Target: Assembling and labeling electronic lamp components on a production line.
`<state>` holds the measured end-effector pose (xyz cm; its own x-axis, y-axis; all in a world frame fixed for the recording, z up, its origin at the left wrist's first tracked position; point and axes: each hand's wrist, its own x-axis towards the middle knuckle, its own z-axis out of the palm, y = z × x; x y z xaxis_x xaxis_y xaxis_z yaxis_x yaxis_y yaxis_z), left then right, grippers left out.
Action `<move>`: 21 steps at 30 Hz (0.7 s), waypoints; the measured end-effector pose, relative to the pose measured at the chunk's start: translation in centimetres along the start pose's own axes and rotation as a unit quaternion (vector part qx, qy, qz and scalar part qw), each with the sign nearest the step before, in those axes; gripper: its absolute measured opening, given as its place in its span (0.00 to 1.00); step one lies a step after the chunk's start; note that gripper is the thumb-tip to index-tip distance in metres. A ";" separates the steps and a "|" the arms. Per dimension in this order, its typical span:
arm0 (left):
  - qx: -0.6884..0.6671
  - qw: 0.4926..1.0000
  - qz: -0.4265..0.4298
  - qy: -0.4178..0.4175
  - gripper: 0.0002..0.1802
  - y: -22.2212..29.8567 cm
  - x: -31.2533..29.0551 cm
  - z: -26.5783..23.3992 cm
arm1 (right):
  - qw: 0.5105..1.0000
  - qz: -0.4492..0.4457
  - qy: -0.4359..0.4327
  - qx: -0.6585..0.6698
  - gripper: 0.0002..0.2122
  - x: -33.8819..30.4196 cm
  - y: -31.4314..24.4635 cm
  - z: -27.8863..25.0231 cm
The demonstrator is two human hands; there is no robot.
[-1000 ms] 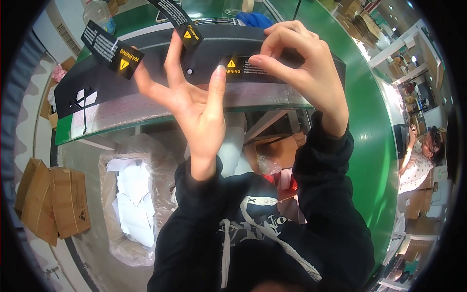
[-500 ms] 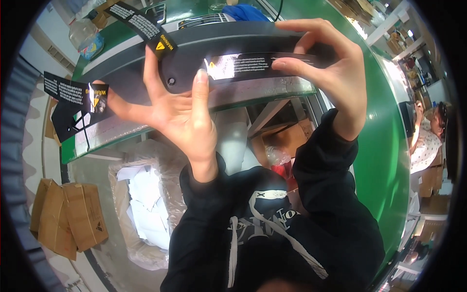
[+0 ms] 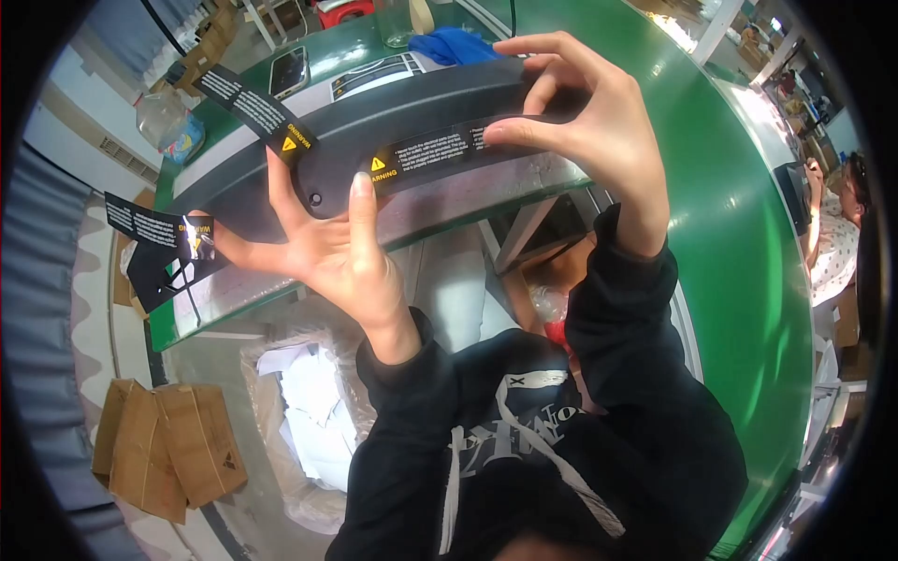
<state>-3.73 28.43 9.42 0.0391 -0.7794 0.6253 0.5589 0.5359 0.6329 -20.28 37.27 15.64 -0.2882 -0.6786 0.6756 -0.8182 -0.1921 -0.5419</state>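
A long, curved black panel lies along the near edge of the green table. My left hand is over its near side with fingers spread wide. One black label clings to a raised fingertip, and another black label hangs from a finger farther left. Along the panel stretches a third black label, marked with a yellow triangle; my left thumb touches its left end. The thumb and bent fingers of my right hand close on its right end. Whether this label touches the panel, I cannot tell.
Behind the panel are a phone, a printed sheet and a blue cloth. A plastic jug stands at the far left. Below are a cardboard box and a lined bin of white paper. Another person is at right.
The view has shifted, so the scene sits lower. The label between my hands now lies more evenly along the panel, its glare gone. Both hands keep nearly the same pose.
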 end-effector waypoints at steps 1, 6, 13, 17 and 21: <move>0.012 1.000 0.001 0.003 0.55 0.0 0.0 0.0 | 1.000 0.003 -0.010 -0.005 0.21 0.0 -0.1 -0.2; 0.018 1.000 0.003 0.015 0.56 0.0 0.0 0.4 | 0.998 0.034 -0.051 -0.028 0.27 0.2 -0.2 -0.4; 0.019 1.000 -0.003 0.018 0.56 -0.1 -0.3 0.1 | 0.997 0.052 -0.045 -0.038 0.28 0.5 -0.4 -0.3; 0.021 1.000 -0.002 0.016 0.56 -0.1 -0.3 0.2 | 0.992 0.107 -0.064 -0.026 0.27 1.2 -2.5 -1.0; 0.014 1.000 -0.001 0.018 0.56 0.0 -0.4 0.2 | 0.988 0.145 -0.049 0.011 0.29 1.2 -2.9 -1.1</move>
<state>-3.94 28.75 9.26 0.0674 -0.7917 0.6071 0.5361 0.5419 0.6472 -18.81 37.73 18.58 -0.4583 -0.7720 0.4404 -0.6978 0.0057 -0.7163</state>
